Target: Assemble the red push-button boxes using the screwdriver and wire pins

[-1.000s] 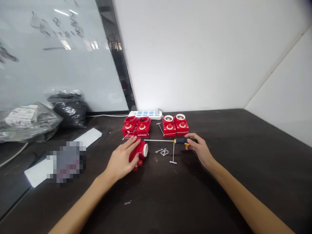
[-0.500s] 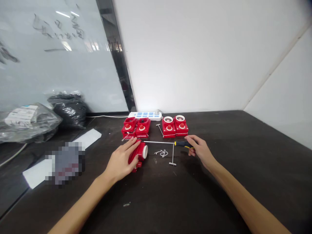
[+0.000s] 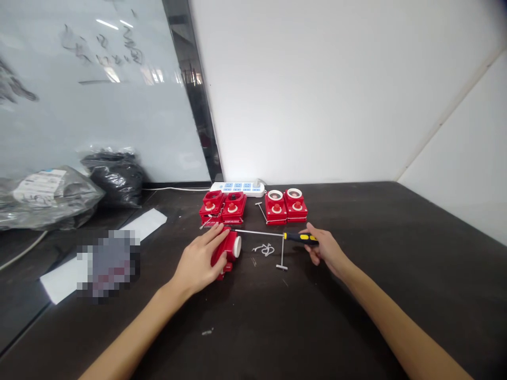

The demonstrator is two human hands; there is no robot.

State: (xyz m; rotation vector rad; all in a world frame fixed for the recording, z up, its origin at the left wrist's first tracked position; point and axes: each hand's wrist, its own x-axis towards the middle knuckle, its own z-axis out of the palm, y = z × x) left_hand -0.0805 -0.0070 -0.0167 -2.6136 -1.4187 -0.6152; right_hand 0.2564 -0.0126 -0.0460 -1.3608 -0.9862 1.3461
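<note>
— Red push-button box [image 3: 227,247] is lying on its side on the dark tabletop [image 3: 340,316], directly under your left hand [image 3: 196,258], yes?

— Yes. Your left hand is gripping it from the left side, and your left fingers [image 3: 212,232] are curving over its upper edge. Its white ring [image 3: 236,246] is pointing to the right.

— And your right hand [image 3: 325,248], what is it doing?

— It is closing around the black and yellow handle of a screwdriver [image 3: 301,238]. The long steel shaft [image 3: 259,232] is reaching across to the box, and its tip is ending just beside your left fingers.

— What is lying around the shaft?

— A T-shaped metal rod [image 3: 282,253] is lying just under it, and a small twisted white wire [image 3: 263,249] is lying between this rod and the box.

— And further from you?

— Four red boxes are sitting in a row: two with dark openings [image 3: 222,203] and two with white rings [image 3: 285,199]. Behind them, a white power strip [image 3: 237,187] is lying against the wall. On your left, a black plastic bag [image 3: 114,179] and a clear plastic bag [image 3: 43,199] are lying near a sheet of white paper [image 3: 146,223].
</note>
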